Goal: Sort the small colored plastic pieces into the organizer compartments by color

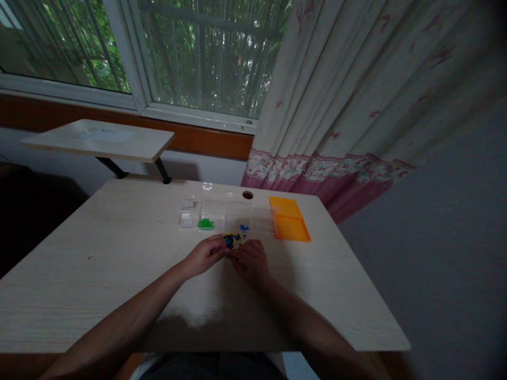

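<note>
My left hand (205,256) and my right hand (252,262) meet at the middle of the table, fingertips nearly touching. On each, the thumb and fingers are drawn together in a pinch. Whatever they hold between them is too small and too covered to name. Just beyond the fingertips is a cluster of small blue, black, yellow and whitish pieces (233,241); I cannot tell whether it lies on the table or is partly held. Behind it stands a clear plastic compartment tray (226,214). Bright green pieces (206,224) fill a front compartment, and a few blue pieces (244,227) sit farther right.
An open orange case (292,228) lies at the tray's right end. The pale wooden table (119,253) has a round cable hole (247,195) near its back edge. A raised shelf (142,145) on black legs stands back left. A floral curtain (309,142) hangs behind.
</note>
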`<state>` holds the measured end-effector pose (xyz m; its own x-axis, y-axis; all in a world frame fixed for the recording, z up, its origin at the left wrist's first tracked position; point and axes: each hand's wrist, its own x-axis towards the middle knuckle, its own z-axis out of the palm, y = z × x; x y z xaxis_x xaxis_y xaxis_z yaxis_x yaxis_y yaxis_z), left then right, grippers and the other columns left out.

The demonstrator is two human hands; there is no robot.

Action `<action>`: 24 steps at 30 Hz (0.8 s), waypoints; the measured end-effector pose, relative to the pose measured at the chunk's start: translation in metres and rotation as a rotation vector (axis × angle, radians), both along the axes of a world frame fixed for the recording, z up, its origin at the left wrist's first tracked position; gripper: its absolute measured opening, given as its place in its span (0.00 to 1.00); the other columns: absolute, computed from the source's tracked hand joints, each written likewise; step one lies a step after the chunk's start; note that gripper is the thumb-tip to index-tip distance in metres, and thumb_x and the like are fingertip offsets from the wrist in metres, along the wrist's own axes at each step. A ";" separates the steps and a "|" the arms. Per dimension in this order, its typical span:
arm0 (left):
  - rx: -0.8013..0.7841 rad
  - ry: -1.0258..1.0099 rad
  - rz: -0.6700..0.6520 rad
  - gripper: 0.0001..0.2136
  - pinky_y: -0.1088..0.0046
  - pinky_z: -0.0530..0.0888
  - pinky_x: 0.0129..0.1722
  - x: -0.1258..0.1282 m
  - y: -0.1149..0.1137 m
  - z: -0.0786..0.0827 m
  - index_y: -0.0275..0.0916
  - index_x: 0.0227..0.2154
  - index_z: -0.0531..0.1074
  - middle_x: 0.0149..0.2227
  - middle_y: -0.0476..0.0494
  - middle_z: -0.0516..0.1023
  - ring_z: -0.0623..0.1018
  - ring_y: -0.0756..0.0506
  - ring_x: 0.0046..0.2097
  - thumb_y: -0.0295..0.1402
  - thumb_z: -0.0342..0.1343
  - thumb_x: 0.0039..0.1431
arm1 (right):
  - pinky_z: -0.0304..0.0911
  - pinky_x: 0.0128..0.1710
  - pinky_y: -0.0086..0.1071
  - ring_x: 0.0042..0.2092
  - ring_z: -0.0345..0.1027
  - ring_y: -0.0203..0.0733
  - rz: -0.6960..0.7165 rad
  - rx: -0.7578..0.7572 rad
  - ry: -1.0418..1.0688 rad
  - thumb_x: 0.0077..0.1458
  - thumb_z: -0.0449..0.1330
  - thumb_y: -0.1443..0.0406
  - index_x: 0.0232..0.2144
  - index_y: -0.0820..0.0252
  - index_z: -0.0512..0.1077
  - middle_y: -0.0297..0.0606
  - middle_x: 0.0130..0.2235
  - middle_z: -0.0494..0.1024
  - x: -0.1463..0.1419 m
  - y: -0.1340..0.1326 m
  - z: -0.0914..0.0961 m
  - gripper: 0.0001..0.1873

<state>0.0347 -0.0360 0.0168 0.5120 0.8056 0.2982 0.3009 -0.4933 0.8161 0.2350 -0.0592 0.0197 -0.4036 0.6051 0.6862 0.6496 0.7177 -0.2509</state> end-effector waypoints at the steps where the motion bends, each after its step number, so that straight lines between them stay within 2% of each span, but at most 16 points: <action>1: 0.016 0.013 0.008 0.18 0.75 0.64 0.33 -0.001 0.000 0.002 0.36 0.26 0.68 0.28 0.48 0.65 0.67 0.50 0.33 0.42 0.47 0.67 | 0.58 0.40 0.35 0.36 0.66 0.39 0.005 0.001 0.017 0.57 0.62 0.61 0.34 0.52 0.78 0.35 0.29 0.77 0.000 0.001 0.000 0.05; 4: 0.073 0.046 0.058 0.17 0.74 0.65 0.34 -0.006 0.002 0.006 0.37 0.27 0.70 0.29 0.47 0.66 0.68 0.49 0.34 0.40 0.45 0.68 | 0.59 0.40 0.35 0.35 0.66 0.39 -0.009 -0.005 0.080 0.57 0.62 0.62 0.33 0.54 0.77 0.35 0.29 0.77 0.005 0.006 -0.001 0.05; 7: 0.126 0.062 0.138 0.17 0.74 0.65 0.34 -0.013 0.006 0.008 0.37 0.29 0.71 0.28 0.47 0.67 0.68 0.49 0.33 0.40 0.44 0.68 | 0.60 0.41 0.36 0.37 0.67 0.40 -0.085 -0.043 0.118 0.57 0.61 0.62 0.33 0.54 0.77 0.36 0.31 0.77 0.016 0.017 -0.006 0.05; 14: 0.184 0.092 0.278 0.16 0.74 0.64 0.33 -0.024 0.017 0.000 0.37 0.27 0.70 0.27 0.48 0.66 0.68 0.49 0.32 0.38 0.46 0.68 | 0.60 0.44 0.39 0.40 0.66 0.43 -0.275 -0.135 0.144 0.57 0.61 0.61 0.32 0.55 0.77 0.38 0.34 0.76 0.047 0.048 -0.018 0.06; 20: 0.199 0.137 0.255 0.17 0.74 0.64 0.32 -0.024 0.016 -0.001 0.38 0.26 0.69 0.27 0.48 0.66 0.68 0.50 0.32 0.39 0.45 0.68 | 0.56 0.45 0.40 0.43 0.63 0.44 -0.463 -0.144 0.129 0.58 0.60 0.59 0.34 0.55 0.77 0.39 0.36 0.74 0.049 0.057 -0.025 0.08; 24: 0.220 0.177 0.215 0.16 0.74 0.65 0.34 -0.023 0.013 0.001 0.38 0.27 0.70 0.27 0.47 0.66 0.69 0.49 0.33 0.39 0.45 0.68 | 0.56 0.44 0.39 0.42 0.63 0.44 -0.458 -0.112 0.130 0.57 0.61 0.59 0.33 0.54 0.78 0.38 0.35 0.74 0.045 0.060 -0.029 0.08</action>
<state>0.0116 -0.0228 0.0180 0.3974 0.8267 0.3983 0.5443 -0.5618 0.6230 0.2805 0.0003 -0.0091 0.0060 0.7737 0.6335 0.8503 0.3295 -0.4104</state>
